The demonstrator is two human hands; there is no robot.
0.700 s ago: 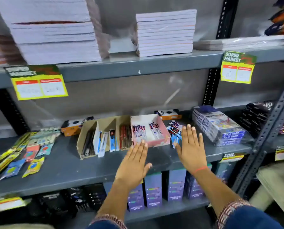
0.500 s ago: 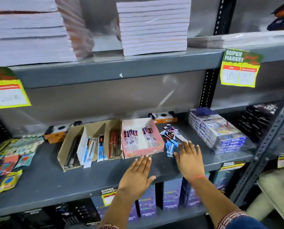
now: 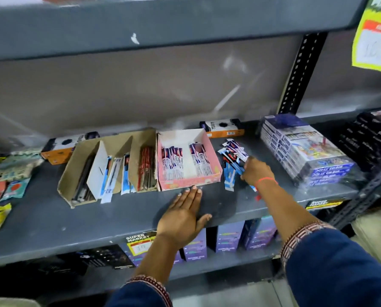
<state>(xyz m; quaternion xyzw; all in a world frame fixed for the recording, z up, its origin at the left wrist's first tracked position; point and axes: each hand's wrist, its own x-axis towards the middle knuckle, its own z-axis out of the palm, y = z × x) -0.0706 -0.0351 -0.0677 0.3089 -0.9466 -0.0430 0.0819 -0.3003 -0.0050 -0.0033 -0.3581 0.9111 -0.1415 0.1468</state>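
On the grey metal shelf (image 3: 52, 222) stands a pink open box (image 3: 209, 177) with two rows of pen packets inside. To its right lies a loose heap of blue and white pen packets (image 3: 230, 156). My right hand (image 3: 255, 170) grips several of these packets, fingers curled round them. My left hand (image 3: 183, 216) lies flat on the shelf just in front of the pink box, fingers straight, fingertips close to the box's front wall.
A brown cardboard box (image 3: 107, 165) with pens in compartments sits left of the pink box. Wrapped purple packs (image 3: 304, 149) are stacked at the right, black boxes (image 3: 375, 138) beyond. Orange-edged boxes (image 3: 222, 128) stand at the back. Sachets (image 3: 5, 185) lie at the left. The upper shelf (image 3: 163, 23) hangs overhead.
The view has come closer to the shelf. My right hand reached forward and closed on the loose pen packets. My left hand came down flat onto the shelf before the pink box.
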